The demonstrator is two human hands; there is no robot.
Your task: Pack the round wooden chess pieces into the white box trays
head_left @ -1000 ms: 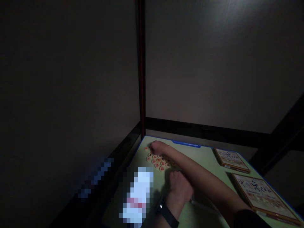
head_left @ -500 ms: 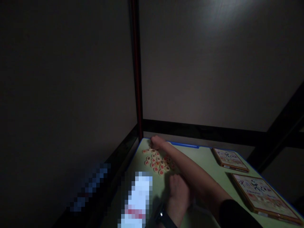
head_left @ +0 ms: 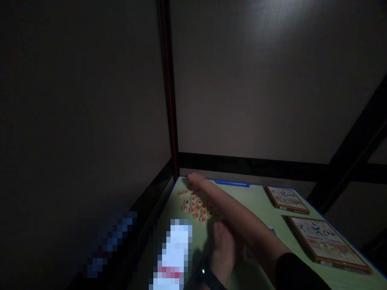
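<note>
Round Chinese chess pieces with red and dark characters lie face up in a loose cluster on the pale green table. Across the cluster, my right arm stretches to its far side. There my right hand is closed with fingers curled down by the farthest pieces; whatever is in them is hidden. My left hand, with a dark watch at the wrist, is held at the near side of the pieces, under my right forearm. Blur and the angle hide its fingertips. Something whitish shows partly beneath my right forearm.
Two flat, framed boxes with printed lids lie along the table's right side. A blue handle is at the far edge. Grey panels meet at a dark post behind. A bright pixelated patch covers the near left.
My left hand has turned more onto its side and shifted slightly. My right hand stays at the far pieces, moved a little left in view. The whole view has shifted slightly.
</note>
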